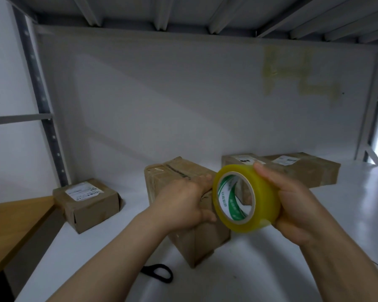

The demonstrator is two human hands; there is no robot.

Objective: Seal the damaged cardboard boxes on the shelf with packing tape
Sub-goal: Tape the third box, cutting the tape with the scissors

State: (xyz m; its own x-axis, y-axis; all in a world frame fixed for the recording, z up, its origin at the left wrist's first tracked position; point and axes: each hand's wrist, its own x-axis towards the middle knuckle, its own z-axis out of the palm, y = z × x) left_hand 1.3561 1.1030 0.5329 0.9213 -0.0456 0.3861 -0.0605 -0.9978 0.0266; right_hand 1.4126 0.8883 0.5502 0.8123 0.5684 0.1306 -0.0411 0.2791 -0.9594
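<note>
A yellowish roll of packing tape (262,199) with a green and white core is held up in my right hand (297,205), fingers curled around its outer rim. Just left of the roll, my left hand (181,203) rests on top of the middle cardboard box (196,240), fingers reaching toward the roll's edge; whether they pinch the tape end is hidden. The box has a dark seam along its top. A small labelled box (90,203) lies to the left. A long flat labelled box (303,168) lies behind the roll at right.
Black scissors (159,272) lie on the white shelf (314,247) in front of the middle box, partly under my left forearm. A wooden surface (13,223) sits at the left edge. Grey shelf uprights (46,118) stand at left and right, with beams overhead.
</note>
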